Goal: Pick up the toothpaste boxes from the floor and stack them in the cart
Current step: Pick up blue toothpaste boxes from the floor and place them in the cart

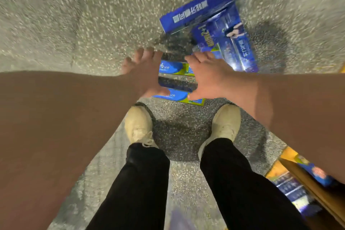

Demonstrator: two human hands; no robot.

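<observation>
I saw left hand [143, 73] and right hand [207, 76] spread, empty, flanking 2 blue-green toothpaste boxes [175, 97] | judged light, stiff cardboard | I'd clamp both ends.

Warm, fairly dim indoor light is cast from above, and dark soft shadows are thrown on the speckled floor [74, 24] between the shoes [139, 125] and beside the blue boxes [214, 17]. Heavy motion blur is seen throughout, strongest toward the edges, where wide-angle stretching is also evident. A small glare is caught on the top box.
</observation>
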